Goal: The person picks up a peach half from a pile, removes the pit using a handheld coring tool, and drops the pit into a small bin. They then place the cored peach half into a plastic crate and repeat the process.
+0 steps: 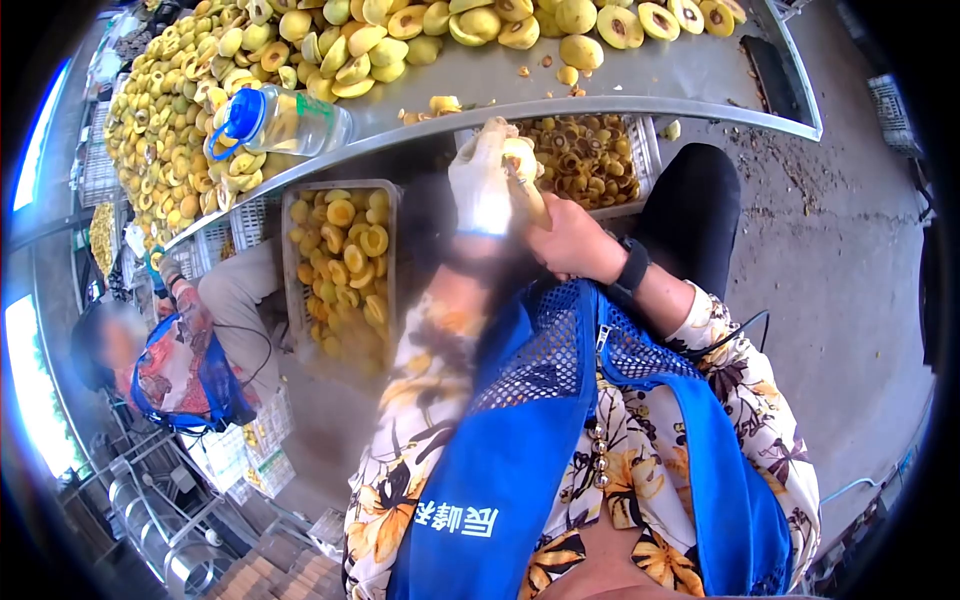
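My left hand (481, 185), in a white glove, is closed around a pale yellow fruit (519, 155) just in front of the metal table's edge. Bare apart from a dark wristband, my right hand (575, 240) grips the light-coloured handle (540, 212) of a slim hand tool. The tool's tip meets the fruit, and its exact shape is hard to make out. Beneath my hands is a crate of brown-centred fruit pieces (585, 160). To the left, another crate (293, 250) holds yellow fruit halves (345, 245).
Whole and halved yellow fruit (340, 45) are heaped on the metal table (680, 75). A blue-capped water bottle (300, 122) lies near its edge. At the left sits another person (200, 350). Fruit scraps (790, 170) litter the floor at right.
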Demonstrator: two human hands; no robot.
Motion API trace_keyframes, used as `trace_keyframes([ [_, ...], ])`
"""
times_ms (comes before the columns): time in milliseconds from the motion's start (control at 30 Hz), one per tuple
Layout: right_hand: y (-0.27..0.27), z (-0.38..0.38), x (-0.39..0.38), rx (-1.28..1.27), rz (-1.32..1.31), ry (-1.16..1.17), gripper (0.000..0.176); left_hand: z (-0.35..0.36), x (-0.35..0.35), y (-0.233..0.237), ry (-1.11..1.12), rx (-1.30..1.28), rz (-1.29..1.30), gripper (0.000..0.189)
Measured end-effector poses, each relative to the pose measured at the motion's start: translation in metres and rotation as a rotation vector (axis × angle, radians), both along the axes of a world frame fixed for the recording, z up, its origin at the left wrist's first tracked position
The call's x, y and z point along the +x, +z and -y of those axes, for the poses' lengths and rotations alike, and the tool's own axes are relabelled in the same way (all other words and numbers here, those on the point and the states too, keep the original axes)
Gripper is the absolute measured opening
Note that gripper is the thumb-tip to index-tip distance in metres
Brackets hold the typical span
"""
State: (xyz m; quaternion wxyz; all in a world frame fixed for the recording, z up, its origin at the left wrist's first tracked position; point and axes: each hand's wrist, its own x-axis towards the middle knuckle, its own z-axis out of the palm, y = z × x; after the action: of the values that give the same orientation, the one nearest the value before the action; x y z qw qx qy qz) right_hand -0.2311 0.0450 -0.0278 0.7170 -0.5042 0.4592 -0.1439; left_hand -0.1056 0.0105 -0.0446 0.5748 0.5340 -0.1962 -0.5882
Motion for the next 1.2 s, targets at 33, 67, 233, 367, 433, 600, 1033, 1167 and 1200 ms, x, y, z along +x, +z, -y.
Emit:
trace_keyframes([
  [33,-0.002,-0.002,-0.001,0.036,0.034,-0.019,0.014,0.0,-0.002,-0.001,0.001,-0.034,0.081,0.026],
  [67,-0.006,-0.004,-0.001,0.071,0.068,-0.038,0.013,0.0,-0.002,0.0,-0.048,-0.028,0.018,0.026],
  [233,-0.019,-0.007,-0.005,0.388,0.451,-0.033,0.01,0.004,0.003,0.011,-0.18,0.145,-0.334,0.032],
  [367,-0.024,-0.001,-0.012,0.517,0.691,-0.101,0.012,-0.001,0.083,-0.012,-0.065,0.004,-0.592,0.037],
  [433,-0.027,0.006,-0.018,0.419,0.569,-0.187,0.013,-0.024,0.12,0.002,0.284,0.08,0.203,0.036],
  [600,-0.067,0.017,-0.024,-0.276,-0.331,-0.122,0.018,-0.029,0.175,0.019,0.225,-0.026,1.775,0.034],
  [1033,-0.041,0.006,-0.058,-0.536,-0.229,-0.351,0.021,0.19,-0.012,-0.009,-0.621,-0.071,1.588,0.027],
  [1167,-0.023,0.027,-0.053,-0.423,-0.049,-0.521,0.024,0.157,0.021,-0.009,-0.404,-0.18,0.856,0.013],
  [1200,-0.056,0.04,-0.048,-0.544,-0.027,-0.602,0.026,0.137,0.02,0.0,-0.339,-0.218,0.604,0.01],
])
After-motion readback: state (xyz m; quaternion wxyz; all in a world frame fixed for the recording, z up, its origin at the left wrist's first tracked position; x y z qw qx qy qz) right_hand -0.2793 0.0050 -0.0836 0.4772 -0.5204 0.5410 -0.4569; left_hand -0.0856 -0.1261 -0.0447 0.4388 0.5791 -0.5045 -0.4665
